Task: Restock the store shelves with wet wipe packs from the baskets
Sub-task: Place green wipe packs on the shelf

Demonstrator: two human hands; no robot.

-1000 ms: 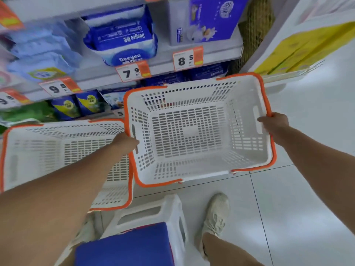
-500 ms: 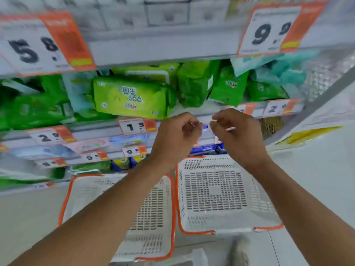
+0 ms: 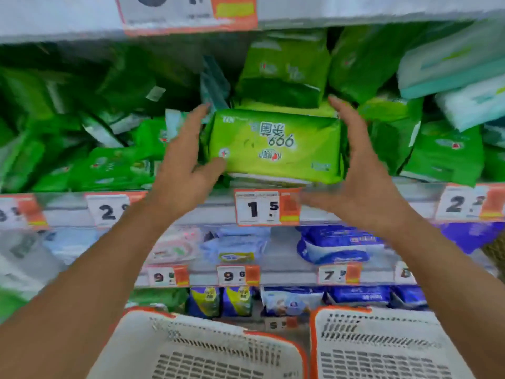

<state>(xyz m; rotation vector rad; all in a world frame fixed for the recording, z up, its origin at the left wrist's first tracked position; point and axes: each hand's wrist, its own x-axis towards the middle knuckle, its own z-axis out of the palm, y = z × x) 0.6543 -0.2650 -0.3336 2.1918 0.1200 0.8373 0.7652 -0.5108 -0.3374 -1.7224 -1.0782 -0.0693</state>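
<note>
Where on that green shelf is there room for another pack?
Crowded: green packs fill the shelf beside the bright green pack between both hands. Bare room shows only in the dark gap above the left packs, under the upper shelf.

white shelf (image 3: 341, 196), green wipe packs (image 3: 273, 149) piled on it

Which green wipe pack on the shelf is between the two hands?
The light green pack printed "666", lying flat above the "1 5" price tag; the other green packs sit beside or behind it.

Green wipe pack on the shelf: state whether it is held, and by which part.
The left hand and right hand bracket the green wipe pack at its two short ends, fingers straight.
</note>
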